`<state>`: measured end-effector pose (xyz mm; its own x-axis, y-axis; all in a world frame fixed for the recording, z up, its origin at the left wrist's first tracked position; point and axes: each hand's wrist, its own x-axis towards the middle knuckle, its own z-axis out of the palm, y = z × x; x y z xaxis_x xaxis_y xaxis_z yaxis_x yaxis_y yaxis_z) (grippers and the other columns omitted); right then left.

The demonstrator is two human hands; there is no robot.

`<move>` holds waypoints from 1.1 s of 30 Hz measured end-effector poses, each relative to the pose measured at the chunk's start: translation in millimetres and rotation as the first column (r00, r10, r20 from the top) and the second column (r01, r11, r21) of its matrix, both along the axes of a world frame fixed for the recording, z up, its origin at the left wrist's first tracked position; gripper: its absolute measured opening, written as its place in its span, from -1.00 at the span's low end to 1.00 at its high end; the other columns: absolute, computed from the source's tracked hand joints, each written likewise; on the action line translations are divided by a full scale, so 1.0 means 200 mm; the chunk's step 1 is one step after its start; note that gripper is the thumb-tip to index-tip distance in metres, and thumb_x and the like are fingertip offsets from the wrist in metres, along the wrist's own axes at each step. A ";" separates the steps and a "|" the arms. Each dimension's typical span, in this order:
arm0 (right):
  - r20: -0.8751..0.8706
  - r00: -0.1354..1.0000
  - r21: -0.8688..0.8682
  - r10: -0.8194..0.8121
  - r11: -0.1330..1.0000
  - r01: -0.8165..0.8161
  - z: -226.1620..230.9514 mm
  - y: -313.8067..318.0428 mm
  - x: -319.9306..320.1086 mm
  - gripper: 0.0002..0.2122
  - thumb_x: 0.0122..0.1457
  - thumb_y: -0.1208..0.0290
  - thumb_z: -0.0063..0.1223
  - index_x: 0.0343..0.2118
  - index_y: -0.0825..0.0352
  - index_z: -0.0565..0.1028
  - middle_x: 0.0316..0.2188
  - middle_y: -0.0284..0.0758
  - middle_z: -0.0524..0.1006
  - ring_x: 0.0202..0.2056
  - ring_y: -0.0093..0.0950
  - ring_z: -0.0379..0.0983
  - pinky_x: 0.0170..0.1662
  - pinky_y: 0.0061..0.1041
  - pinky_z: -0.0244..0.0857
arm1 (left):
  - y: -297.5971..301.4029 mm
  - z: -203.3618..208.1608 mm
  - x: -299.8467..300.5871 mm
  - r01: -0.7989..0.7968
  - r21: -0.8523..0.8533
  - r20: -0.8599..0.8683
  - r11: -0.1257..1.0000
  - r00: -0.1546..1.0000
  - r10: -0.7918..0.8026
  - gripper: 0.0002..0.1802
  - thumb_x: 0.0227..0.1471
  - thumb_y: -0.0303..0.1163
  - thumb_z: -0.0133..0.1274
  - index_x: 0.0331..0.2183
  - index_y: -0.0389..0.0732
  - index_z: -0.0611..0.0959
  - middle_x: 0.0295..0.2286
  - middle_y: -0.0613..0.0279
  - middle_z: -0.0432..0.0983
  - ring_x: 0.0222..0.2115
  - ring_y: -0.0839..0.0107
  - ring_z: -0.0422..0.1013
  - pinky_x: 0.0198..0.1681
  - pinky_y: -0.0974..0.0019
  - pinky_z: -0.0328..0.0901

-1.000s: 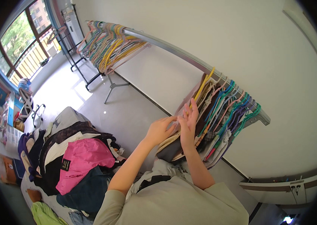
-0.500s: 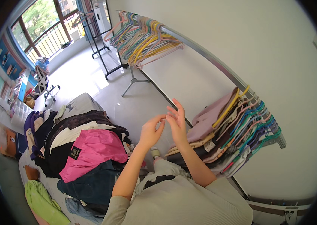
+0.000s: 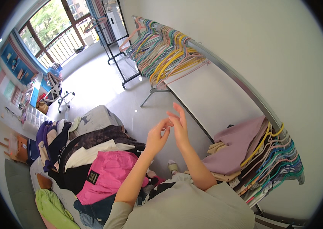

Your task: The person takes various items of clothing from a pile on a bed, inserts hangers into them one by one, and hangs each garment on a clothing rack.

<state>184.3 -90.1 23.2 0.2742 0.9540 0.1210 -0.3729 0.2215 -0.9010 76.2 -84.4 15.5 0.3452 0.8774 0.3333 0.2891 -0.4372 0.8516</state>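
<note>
In front of my body both hands are raised and meet at the fingertips. My left hand (image 3: 157, 136) has its fingers bent toward the other hand, with the thumb apart below them, and nothing shows in it. My right hand (image 3: 179, 128) points upward with its fingers stretched and apart, also bare. To the left, a pink garment (image 3: 110, 173) with a black label lies over dark jeans (image 3: 94, 209) and a white garment (image 3: 92, 152) on the bed. Nearest my right arm, a mauve garment (image 3: 238, 143) hangs at the rail's near end.
A metal clothes rail (image 3: 238, 76) runs along the right wall, carrying bunched hangers (image 3: 165, 51) at its far end and hung clothes at the near end. A lime-green garment (image 3: 54, 208) lies lower left. Farther off are a black rack (image 3: 119, 61) and a wheeled chair (image 3: 56, 89).
My view has turned, so the bed, clothes and rail sit farther right and lower in the picture. My hands stay together in nearly the same pose.
</note>
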 end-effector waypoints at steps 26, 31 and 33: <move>-0.221 0.952 -0.039 0.213 0.973 -0.227 -0.23 0.97 0.32 -0.45 0.17 0.42 -0.26 0.22 0.23 -0.08 0.13 -0.27 0.11 -0.08 -0.41 0.40 0.05 -0.45 0.17 | 0.97 -0.29 0.23 -0.177 0.048 -0.006 0.983 0.984 0.177 -0.45 0.03 -0.55 -0.19 0.09 -0.35 0.16 0.06 -0.13 0.11 0.10 0.00 0.05 0.14 0.14 -0.04; -0.289 0.934 -0.008 0.212 0.975 -0.224 -0.20 0.99 0.32 -0.34 0.10 0.41 -0.14 0.24 0.21 -0.15 0.03 -0.20 0.21 0.00 -0.30 0.32 0.07 -0.37 0.15 | 0.95 -0.26 0.24 -0.156 0.080 -0.063 0.984 0.985 0.161 -0.49 0.05 -0.55 -0.25 0.08 -0.33 0.18 0.08 -0.11 0.08 0.13 0.01 0.00 0.17 0.15 -0.08; -0.283 0.936 0.031 0.209 0.977 -0.209 -0.15 0.98 0.31 -0.30 0.09 0.38 -0.09 0.24 0.21 -0.18 -0.01 -0.20 0.24 0.02 -0.28 0.29 0.08 -0.37 0.14 | 0.96 -0.24 0.23 -0.120 0.127 -0.062 0.985 0.990 0.128 -0.54 0.07 -0.55 -0.26 0.05 -0.32 0.23 0.05 -0.11 0.13 0.11 0.03 0.04 0.15 0.16 -0.03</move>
